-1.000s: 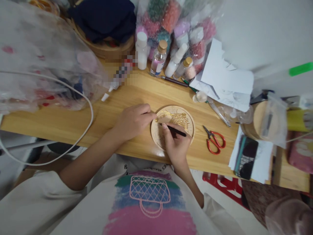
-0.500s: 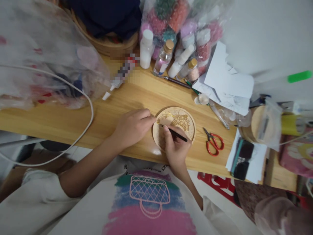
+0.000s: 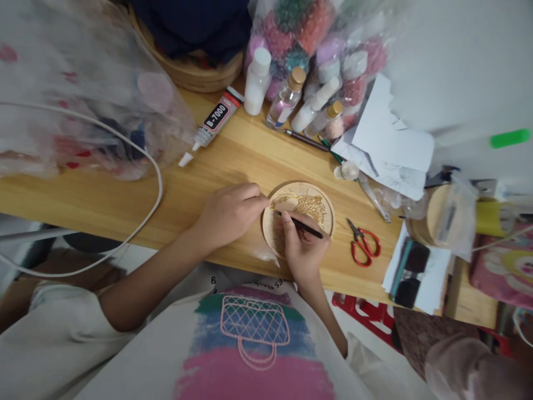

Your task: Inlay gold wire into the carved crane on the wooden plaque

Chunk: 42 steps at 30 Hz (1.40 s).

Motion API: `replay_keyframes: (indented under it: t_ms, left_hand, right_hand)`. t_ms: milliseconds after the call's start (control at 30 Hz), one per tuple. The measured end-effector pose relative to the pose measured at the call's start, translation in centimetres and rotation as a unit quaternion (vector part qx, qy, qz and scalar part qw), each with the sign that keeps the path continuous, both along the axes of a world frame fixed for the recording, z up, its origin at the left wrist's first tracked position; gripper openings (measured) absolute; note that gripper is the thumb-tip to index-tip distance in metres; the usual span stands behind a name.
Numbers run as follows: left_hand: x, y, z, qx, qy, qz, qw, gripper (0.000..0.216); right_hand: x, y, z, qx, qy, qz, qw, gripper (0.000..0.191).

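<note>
A round wooden disc [image 3: 280, 241] lies on the table, with a line drawing and a raised gold wire pattern [image 3: 311, 206] on its face. My right hand [image 3: 306, 247] grips slim black tweezers [image 3: 307, 227] like a pen, their tips down on the disc's left part near the gold strands. At the left rim, my left hand [image 3: 233, 214] is closed in a pinch at the end of the gold wire; its fingertips hide most of what is between them. Red-handled scissors [image 3: 365, 244] lie just right of the disc.
A B-7000 glue tube [image 3: 214, 119] lies at the back left, near a clear plastic bag [image 3: 100, 111] and a white cable [image 3: 156, 166]. Several bottles [image 3: 285, 97] stand behind the disc. Papers [image 3: 378, 139] and a phone-like dark object [image 3: 410, 272] are at the right.
The view has shifted slightly, so most things sit a little further right. Both hands keep their grips at the disc, with the tweezers' tips still by the gold strands.
</note>
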<state>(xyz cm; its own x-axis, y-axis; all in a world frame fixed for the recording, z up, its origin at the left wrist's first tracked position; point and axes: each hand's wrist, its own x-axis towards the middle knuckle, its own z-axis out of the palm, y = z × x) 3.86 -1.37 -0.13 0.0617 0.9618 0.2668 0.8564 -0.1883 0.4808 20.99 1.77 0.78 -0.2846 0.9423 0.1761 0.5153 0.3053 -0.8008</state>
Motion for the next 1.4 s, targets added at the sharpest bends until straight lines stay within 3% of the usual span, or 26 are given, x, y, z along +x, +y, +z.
replay_keyframes:
  t_ms: [500,1400]
  left_hand:
    - [0.05,0.09,-0.01,0.038,0.022,0.0,0.999,0.036]
    - [0.02,0.02,0.14,0.023,0.017,-0.003,1.0,0.04]
  right_hand:
    - [0.43,-0.09,-0.11,-0.009,0.031,0.016,0.999,0.009]
    - [0.68,0.08,0.04,0.026,-0.006,0.06,0.998,0.007]
